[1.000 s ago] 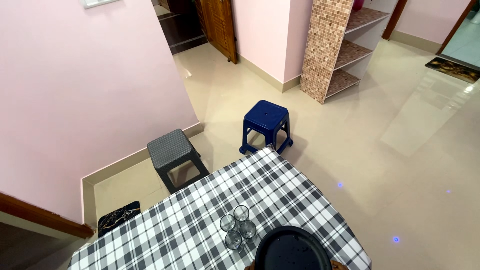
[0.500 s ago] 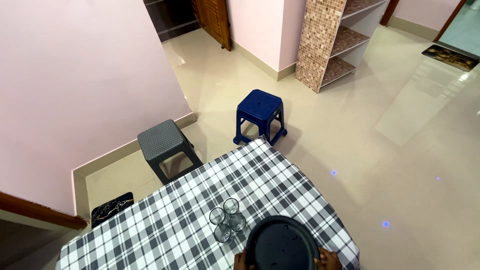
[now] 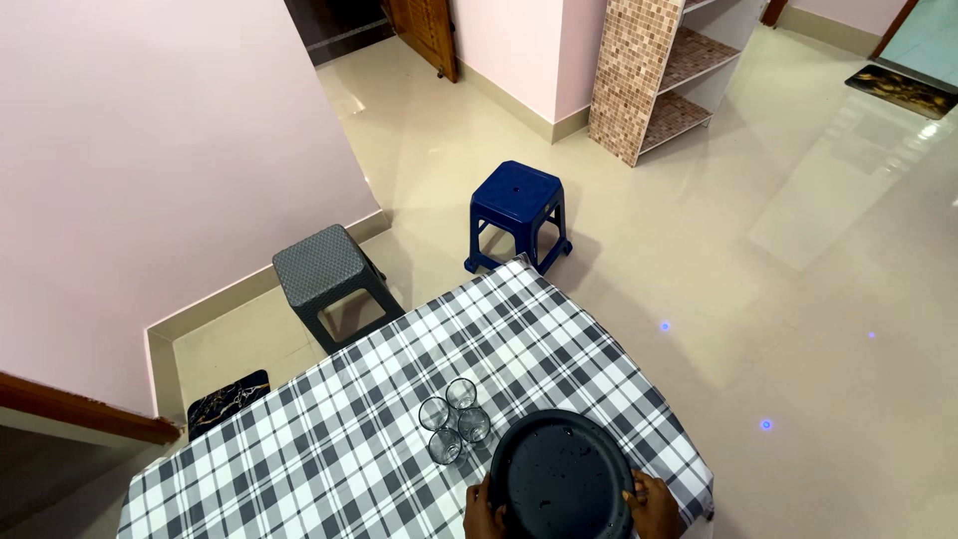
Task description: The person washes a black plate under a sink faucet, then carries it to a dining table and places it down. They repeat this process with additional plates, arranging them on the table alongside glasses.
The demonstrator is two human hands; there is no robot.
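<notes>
The round black tray (image 3: 561,474) sits at the near edge of the desk (image 3: 329,449), gripped on both sides; the left hand (image 3: 483,514) curls on its left rim, the right hand (image 3: 654,504) clamps its right rim; whether it rests flat or hovers, I cannot tell; four clear glasses (image 3: 451,419) cluster just beside it, not yet on the tray; two stools (image 3: 517,205) stand beyond.

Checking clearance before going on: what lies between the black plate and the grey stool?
In the head view, four clear glasses cluster beside the black plate; beyond them, only checked tablecloth up to the grey stool.
</notes>
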